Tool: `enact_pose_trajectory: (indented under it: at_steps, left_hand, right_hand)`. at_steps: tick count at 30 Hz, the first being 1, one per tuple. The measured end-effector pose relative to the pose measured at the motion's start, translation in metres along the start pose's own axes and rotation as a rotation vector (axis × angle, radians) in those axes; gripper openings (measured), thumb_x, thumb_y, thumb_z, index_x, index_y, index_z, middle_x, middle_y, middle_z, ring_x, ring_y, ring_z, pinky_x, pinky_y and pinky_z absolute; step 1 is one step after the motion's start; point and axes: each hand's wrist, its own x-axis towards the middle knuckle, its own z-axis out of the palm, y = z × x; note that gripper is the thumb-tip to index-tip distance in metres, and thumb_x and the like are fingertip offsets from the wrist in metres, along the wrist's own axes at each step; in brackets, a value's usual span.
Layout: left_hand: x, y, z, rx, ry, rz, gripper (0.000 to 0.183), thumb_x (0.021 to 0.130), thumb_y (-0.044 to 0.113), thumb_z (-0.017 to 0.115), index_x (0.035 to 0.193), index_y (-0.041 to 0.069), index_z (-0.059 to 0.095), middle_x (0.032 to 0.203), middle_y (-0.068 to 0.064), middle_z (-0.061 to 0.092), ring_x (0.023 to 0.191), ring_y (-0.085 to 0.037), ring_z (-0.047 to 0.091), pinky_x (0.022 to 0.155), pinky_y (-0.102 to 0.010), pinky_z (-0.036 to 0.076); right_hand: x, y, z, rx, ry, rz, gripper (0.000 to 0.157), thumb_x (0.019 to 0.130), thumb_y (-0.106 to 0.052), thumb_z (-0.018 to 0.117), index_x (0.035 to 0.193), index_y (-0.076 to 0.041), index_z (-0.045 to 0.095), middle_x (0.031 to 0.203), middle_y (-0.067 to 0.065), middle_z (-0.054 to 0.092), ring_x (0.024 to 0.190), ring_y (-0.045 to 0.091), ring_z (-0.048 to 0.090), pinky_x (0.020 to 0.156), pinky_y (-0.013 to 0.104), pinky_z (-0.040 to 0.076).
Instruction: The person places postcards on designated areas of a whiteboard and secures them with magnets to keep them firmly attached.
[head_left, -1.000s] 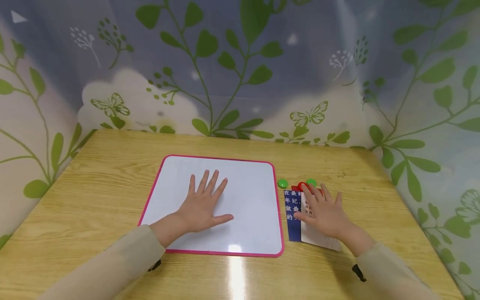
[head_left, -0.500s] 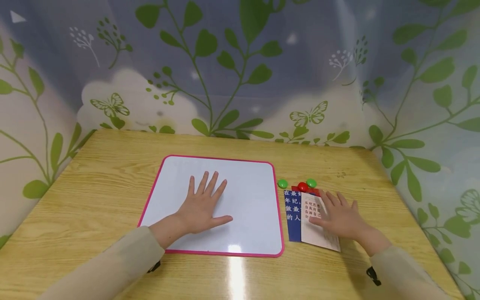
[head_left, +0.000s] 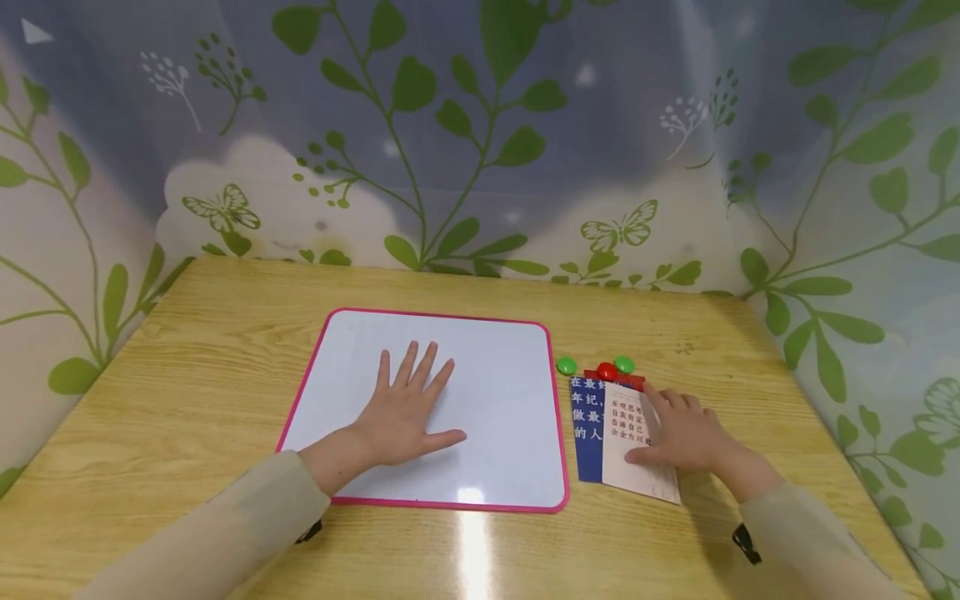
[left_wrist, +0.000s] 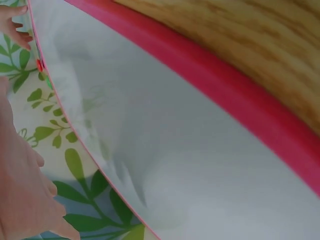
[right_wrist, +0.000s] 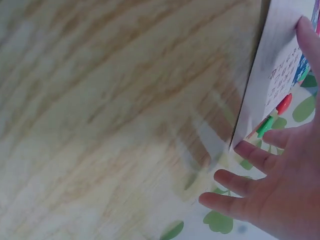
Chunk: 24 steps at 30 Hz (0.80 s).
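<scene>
The left hand (head_left: 401,417) lies palm down over a white rectangular board with rounded corners and a pink rim (head_left: 502,417), left of the middle of the head frame. Its fingers are straight and fanned wide, the thumb points right, and it has hold of nothing; whether the palm touches the board I cannot tell. In the left wrist view this hand shows at the lower left edge, with the board's pale surface filling the middle.

The right hand (head_left: 688,437) is at the lower right of the head frame, over the right side of a cream paper card with dark printed characters (head_left: 637,479). Its fingers are spread and slightly bent, the thumb apart from them over the card. It is well open and grips nothing; whether a fingertip touches the card is unclear.

The cream card partly covers a dark blue card with white characters (head_left: 590,458), just right of the board. Above them, a flat red strip (head_left: 633,382) shows at their top edge, with a glossy red round disc (head_left: 607,372) on it. One glossy green round disc (head_left: 566,366) sits to the left, near the board's rim, and a second green disc (head_left: 623,364) just beside the red one, on the light wooden tabletop (head_left: 225,350)
</scene>
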Motion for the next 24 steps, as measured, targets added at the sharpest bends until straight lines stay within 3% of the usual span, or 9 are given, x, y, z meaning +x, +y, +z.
enact_pose_trajectory:
  at_steps: [7,12,18,24]
  left_hand:
    - [-0.002,-0.004,0.003,0.004,-0.041,-0.02,0.092,0.084,0.069,0.045,0.15,0.009,0.02,0.157,-0.02,0.01,0.144,-0.042,0.004,0.109,-0.068,-0.002]
    - [-0.006,-0.011,0.006,-0.007,-0.062,-0.043,0.092,0.084,0.068,0.044,0.15,0.009,0.019,0.157,-0.02,0.009,0.144,-0.042,0.003,0.109,-0.068,-0.002]
    - [-0.015,-0.024,0.009,-0.035,-0.049,-0.087,0.09,0.085,0.065,0.047,0.149,0.008,0.021,0.156,-0.021,0.011,0.143,-0.043,0.004,0.108,-0.068,-0.002]
    - [-0.021,-0.034,0.007,-0.055,-0.039,-0.113,0.088,0.086,0.061,0.05,0.148,0.005,0.024,0.155,-0.023,0.013,0.142,-0.046,0.005,0.107,-0.07,-0.002]
  right_hand:
    - [0.005,0.0,-0.004,0.051,-0.038,0.051,0.113,0.059,-0.069,0.072,0.135,0.008,0.038,0.122,0.033,0.043,0.099,0.045,0.043,0.079,0.056,0.044]
    - [0.002,-0.003,-0.007,0.115,-0.048,0.114,0.114,0.06,-0.066,0.075,0.137,0.007,0.032,0.121,0.038,0.035,0.088,0.041,0.048,0.074,0.054,0.048]
    - [-0.001,-0.018,-0.014,0.291,-0.023,0.226,0.106,0.067,-0.038,0.082,0.139,0.009,0.021,0.122,0.04,0.022,0.076,0.034,0.053,0.068,0.045,0.053]
    - [0.0,-0.01,-0.016,0.365,0.054,0.241,0.087,0.071,-0.017,0.079,0.132,0.017,0.027,0.121,0.045,0.022,0.088,0.043,0.05,0.078,0.051,0.051]
